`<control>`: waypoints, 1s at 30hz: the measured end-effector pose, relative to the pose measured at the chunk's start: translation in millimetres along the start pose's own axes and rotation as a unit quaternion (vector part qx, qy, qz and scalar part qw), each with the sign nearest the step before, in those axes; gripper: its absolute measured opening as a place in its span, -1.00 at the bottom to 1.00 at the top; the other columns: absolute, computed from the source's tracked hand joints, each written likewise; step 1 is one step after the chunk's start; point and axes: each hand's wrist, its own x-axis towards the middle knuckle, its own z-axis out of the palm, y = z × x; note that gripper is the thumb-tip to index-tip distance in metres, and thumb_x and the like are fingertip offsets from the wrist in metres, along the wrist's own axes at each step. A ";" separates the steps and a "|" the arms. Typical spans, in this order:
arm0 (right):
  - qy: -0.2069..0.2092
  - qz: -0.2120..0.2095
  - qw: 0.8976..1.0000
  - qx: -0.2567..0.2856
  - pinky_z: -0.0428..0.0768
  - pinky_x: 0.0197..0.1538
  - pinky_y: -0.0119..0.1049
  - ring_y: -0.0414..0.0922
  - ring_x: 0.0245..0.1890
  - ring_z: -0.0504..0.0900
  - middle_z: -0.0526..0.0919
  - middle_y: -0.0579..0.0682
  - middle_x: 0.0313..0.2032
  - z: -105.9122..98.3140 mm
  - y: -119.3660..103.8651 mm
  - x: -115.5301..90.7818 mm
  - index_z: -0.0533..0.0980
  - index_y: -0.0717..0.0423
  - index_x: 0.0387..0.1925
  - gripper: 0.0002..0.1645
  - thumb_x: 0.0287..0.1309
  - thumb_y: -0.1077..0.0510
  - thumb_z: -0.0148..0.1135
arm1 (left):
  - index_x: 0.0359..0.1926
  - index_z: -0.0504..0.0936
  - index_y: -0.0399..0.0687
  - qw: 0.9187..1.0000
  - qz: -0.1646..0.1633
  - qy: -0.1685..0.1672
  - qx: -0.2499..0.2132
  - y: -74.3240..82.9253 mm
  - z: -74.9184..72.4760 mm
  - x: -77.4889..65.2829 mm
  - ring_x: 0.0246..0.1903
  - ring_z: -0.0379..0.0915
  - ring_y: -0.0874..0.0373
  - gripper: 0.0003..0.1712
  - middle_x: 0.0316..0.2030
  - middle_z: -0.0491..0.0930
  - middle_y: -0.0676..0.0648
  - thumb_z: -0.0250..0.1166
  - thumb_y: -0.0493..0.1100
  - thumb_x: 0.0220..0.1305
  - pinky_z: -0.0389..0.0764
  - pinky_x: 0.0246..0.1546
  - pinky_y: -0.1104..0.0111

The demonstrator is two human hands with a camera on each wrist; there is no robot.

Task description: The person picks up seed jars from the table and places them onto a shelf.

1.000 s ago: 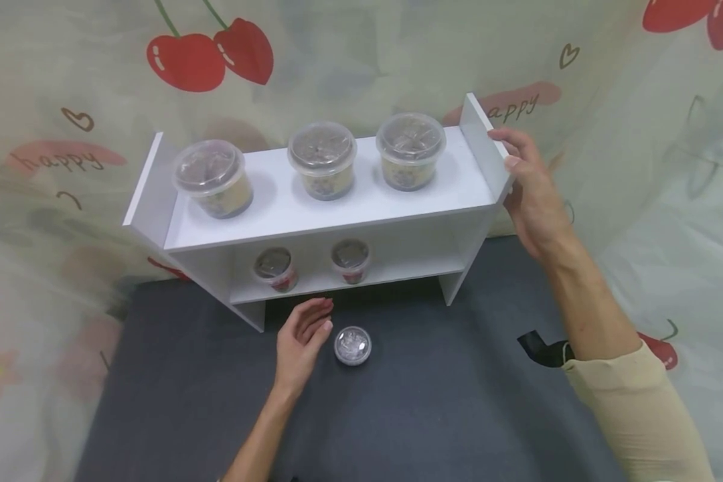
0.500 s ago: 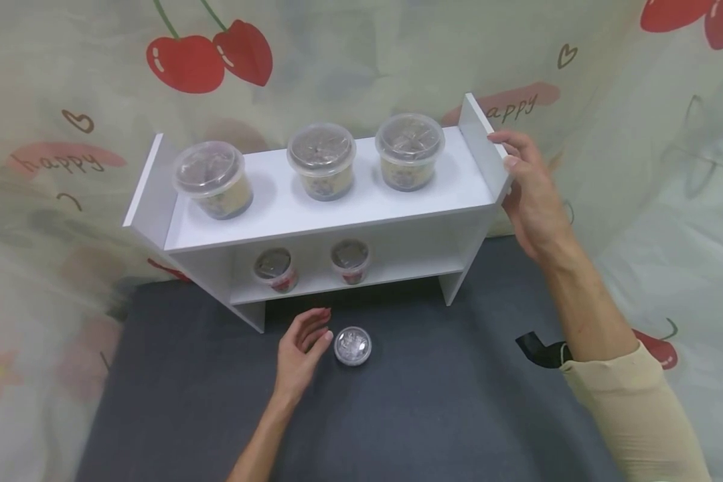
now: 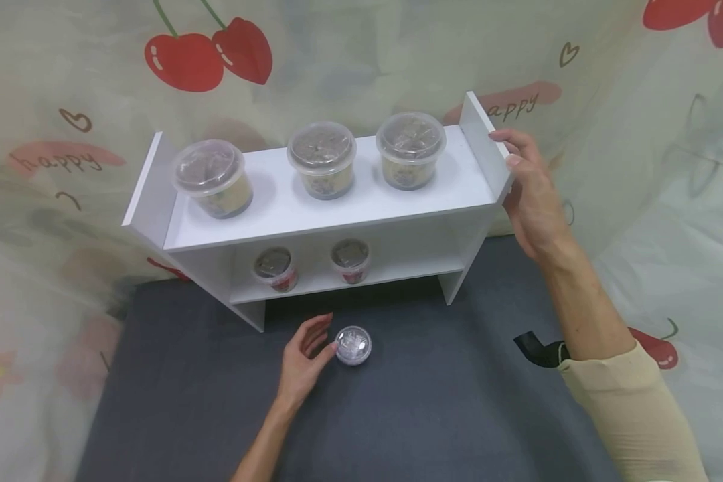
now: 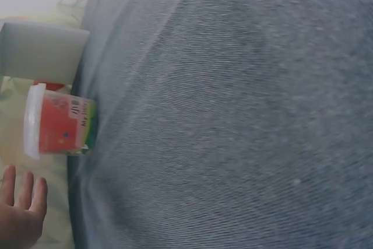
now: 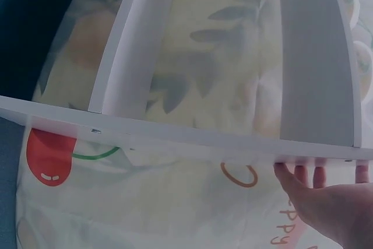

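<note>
My left hand (image 3: 304, 365) is low over the dark cloth, fingers loosely bent and thumb at the near-left rim of a small lidded tub (image 3: 353, 346). In the left wrist view that tub (image 4: 63, 122) has a red label and a clear lid, with my fingers (image 4: 24, 193) apart from it. My right hand (image 3: 533, 187) holds the right side panel (image 3: 485, 147) of a white two-tier shelf (image 3: 337, 227) near its top. In the right wrist view several fingers (image 5: 319, 177) touch the panel's outer side.
Three large lidded tubs, left (image 3: 229, 197), middle (image 3: 328, 184) and right (image 3: 408, 173), stand on the top tier. Two smaller tubs, left (image 3: 284, 278) and right (image 3: 354, 273), sit on the lower tier. A cherry-patterned curtain (image 3: 361, 60) hangs behind.
My left hand has come down and slightly right, bringing its thumb to the small tub's rim. The right hand stays on the shelf, and the tubs have not moved.
</note>
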 end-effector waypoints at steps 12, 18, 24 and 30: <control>0.002 -0.002 1.000 -0.014 0.33 0.07 -0.10 0.03 0.18 0.30 0.25 0.06 0.30 0.7 -0.1 1.3 0.39 -0.08 0.16 -0.60 0.36 0.09 -0.17 | 0.24 0.36 -0.59 0.999 -0.032 -0.025 0.007 -1.9 2.6 -7.4 0.23 0.27 -0.48 -0.24 0.22 0.37 -0.55 0.43 -0.59 -0.03 0.28 0.21 -0.22; -0.001 -0.008 1.000 -0.011 0.35 0.05 -0.12 0.02 0.16 0.31 0.26 0.07 0.28 0.2 2.3 2.4 0.40 -0.08 0.15 -0.60 0.34 0.09 -0.16 | 0.25 0.33 -0.59 0.999 -0.034 -0.028 0.017 -11.1 2.9 -10.0 0.22 0.27 -0.50 -0.22 0.22 0.35 -0.57 0.45 -0.56 -0.02 0.31 0.19 -0.21; -0.002 -0.016 1.000 -0.001 0.40 -0.01 -0.16 0.02 0.10 0.37 0.30 0.10 0.23 -1.2 4.4 3.0 0.41 -0.07 0.14 -0.61 0.34 0.10 -0.16 | 0.31 0.35 -0.44 0.998 -0.050 -0.035 0.022 -31.7 4.6 -11.6 0.25 0.31 -0.36 -0.16 0.27 0.35 -0.48 0.48 -0.52 -0.03 0.37 0.22 -0.07; -0.001 -0.017 1.000 -0.001 0.41 -0.02 -0.17 0.02 0.10 0.38 0.31 0.12 0.23 -0.9 5.2 3.4 0.42 -0.07 0.14 -0.60 0.34 0.10 -0.16 | 0.37 0.37 -0.23 0.995 -0.074 -0.045 0.042 -45.4 7.2 -13.3 0.28 0.35 -0.18 -0.09 0.33 0.36 -0.29 0.53 -0.44 -0.03 0.41 0.23 0.12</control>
